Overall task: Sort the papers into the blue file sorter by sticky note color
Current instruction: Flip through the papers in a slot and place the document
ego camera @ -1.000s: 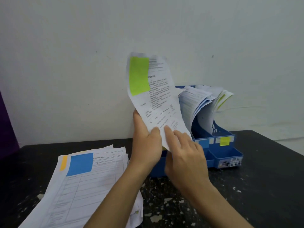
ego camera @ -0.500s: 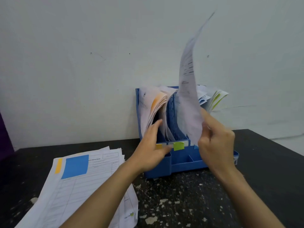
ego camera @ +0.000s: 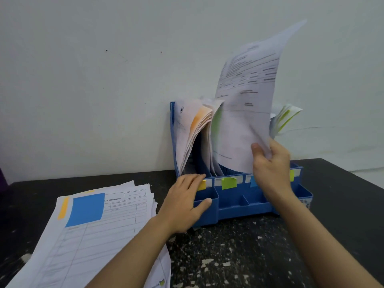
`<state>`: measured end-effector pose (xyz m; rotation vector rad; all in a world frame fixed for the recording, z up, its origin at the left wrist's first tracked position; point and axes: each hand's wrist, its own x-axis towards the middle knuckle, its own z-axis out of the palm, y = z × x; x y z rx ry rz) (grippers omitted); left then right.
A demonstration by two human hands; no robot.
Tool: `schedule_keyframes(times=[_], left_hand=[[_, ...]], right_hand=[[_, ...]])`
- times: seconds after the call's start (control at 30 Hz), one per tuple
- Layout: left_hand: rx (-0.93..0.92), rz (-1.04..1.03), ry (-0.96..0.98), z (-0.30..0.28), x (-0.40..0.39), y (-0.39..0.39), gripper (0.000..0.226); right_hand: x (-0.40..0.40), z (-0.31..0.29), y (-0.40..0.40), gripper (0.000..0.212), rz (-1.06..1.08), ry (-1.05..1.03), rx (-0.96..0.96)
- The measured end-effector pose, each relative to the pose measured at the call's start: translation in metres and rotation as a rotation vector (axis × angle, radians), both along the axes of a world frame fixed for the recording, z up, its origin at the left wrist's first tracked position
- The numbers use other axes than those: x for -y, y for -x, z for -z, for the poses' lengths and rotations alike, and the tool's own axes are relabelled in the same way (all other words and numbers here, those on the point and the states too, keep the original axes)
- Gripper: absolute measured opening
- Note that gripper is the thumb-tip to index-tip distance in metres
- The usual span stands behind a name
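A stack of unsorted papers (ego camera: 99, 231) is lying nearest on the black table (ego camera: 239, 256), a blue sticky note (ego camera: 86, 208) showing on top, so much sorting is judged to be remaining; the left hand (ego camera: 182, 204) is being rested, fingers straight, against the front of the blue file sorter (ego camera: 239, 202), gripping nothing; a sheet (ego camera: 245, 113) is being pinched at its lower corner by the right hand (ego camera: 270, 163) and lowered over the slot tagged with a green label (ego camera: 228, 182); farther back, several slots are already being filled with filed papers (ego camera: 195, 132).
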<state>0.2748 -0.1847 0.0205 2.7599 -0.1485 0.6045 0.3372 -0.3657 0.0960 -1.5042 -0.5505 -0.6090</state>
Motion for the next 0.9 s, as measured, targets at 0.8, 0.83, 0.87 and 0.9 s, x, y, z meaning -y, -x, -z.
schedule_keyframes(times=[0.8,0.83,0.87,0.9], left_hand=[[0.033,0.005,-0.015,0.001,0.001,-0.001,0.066],[0.027,0.000,-0.011,0.000,0.001,-0.001,0.065],[0.022,-0.003,-0.013,0.001,0.001,-0.001,0.065],[0.022,-0.003,-0.020,0.001,0.001,-0.002,0.066]], right_hand=[[-0.064,0.025,-0.052,0.033,0.205,0.532,0.216],[-0.065,0.023,-0.050,0.039,0.188,0.576,0.159],[-0.065,0.020,-0.047,0.035,0.188,0.593,0.130],[-0.065,0.017,-0.042,0.026,0.203,0.594,0.109]])
